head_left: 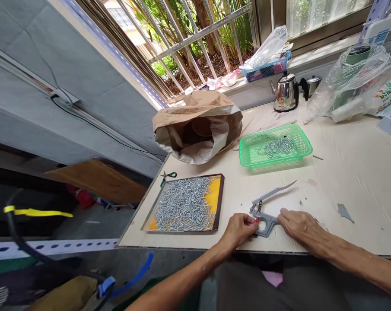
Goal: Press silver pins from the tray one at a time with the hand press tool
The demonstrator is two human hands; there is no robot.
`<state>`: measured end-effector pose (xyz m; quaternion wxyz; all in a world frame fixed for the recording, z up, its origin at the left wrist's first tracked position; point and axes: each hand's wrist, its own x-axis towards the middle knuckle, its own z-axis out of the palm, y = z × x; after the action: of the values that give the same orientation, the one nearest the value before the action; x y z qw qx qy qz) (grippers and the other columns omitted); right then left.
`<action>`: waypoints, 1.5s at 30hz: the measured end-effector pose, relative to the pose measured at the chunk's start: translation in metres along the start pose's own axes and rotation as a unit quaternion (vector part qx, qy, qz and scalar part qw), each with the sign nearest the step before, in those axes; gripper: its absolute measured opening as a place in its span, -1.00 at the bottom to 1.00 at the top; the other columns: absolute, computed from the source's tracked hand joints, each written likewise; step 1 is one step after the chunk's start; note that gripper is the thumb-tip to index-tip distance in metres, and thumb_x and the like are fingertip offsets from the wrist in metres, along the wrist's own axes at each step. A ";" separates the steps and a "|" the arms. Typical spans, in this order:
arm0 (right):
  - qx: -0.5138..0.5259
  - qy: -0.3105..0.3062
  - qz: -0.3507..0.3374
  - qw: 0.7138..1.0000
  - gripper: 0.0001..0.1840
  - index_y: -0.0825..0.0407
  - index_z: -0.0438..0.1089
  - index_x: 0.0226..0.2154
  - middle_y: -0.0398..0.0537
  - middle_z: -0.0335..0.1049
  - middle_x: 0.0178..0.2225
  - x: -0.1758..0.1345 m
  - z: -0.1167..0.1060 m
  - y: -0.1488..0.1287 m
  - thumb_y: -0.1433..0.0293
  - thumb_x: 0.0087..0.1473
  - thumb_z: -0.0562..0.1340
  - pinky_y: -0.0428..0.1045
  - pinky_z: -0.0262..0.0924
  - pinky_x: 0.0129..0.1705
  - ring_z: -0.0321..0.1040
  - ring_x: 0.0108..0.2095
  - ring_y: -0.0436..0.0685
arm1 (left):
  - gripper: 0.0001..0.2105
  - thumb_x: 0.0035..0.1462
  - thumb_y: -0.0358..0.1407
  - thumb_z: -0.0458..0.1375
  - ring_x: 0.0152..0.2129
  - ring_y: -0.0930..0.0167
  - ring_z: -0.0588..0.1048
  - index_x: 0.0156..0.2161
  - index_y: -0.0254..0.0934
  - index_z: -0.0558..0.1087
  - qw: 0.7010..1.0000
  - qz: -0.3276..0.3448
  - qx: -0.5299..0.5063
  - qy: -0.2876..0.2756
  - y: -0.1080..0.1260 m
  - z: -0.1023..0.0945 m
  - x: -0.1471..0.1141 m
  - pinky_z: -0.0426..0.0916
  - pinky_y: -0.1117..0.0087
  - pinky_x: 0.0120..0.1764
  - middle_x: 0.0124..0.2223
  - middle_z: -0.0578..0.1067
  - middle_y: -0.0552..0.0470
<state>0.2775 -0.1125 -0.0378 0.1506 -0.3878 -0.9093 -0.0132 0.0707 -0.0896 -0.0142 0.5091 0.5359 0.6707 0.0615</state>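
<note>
On the table near its front edge lies a grey metal hand tool (267, 224) with a round hole, a small spring and a long lever arm raised to the upper right. My left hand (240, 230) is pinched at the tool's left side; a small red bit shows at the fingertips, and what they hold is too small to name. The fingers of my right hand (303, 229) are closed on the tool's right end. To the left, a shallow tray (220, 203) with a yellow bottom holds many small silvery spiral pieces (182, 203).
Behind the tool stands a green plastic basket (243, 157) with more silvery pieces. An open brown paper bag (198, 108) rests at the back left. Green-handled snips (167, 175) lie beside the tray. A metal kettle (285, 93) and plastic-wrapped items (357, 86) stand at the back right.
</note>
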 end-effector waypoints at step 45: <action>0.032 -0.182 0.058 0.981 -0.13 0.05 0.15 0.12 0.08 0.42 -0.14 0.022 -0.035 0.021 0.15 -0.22 0.38 0.19 0.04 -0.13 0.30 -0.16 0.31 | -0.79 -0.14 -0.23 0.12 -0.67 0.56 0.09 -0.63 -0.35 0.32 0.999 -0.039 0.027 -0.004 -0.020 0.010 -0.017 -0.07 0.47 -0.56 -0.69 0.16 0.21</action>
<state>0.2876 -0.0871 -0.0004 -0.0046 -0.4310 -0.8973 0.0955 0.0633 -0.1160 -0.0204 0.4995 0.5229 0.6904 0.0216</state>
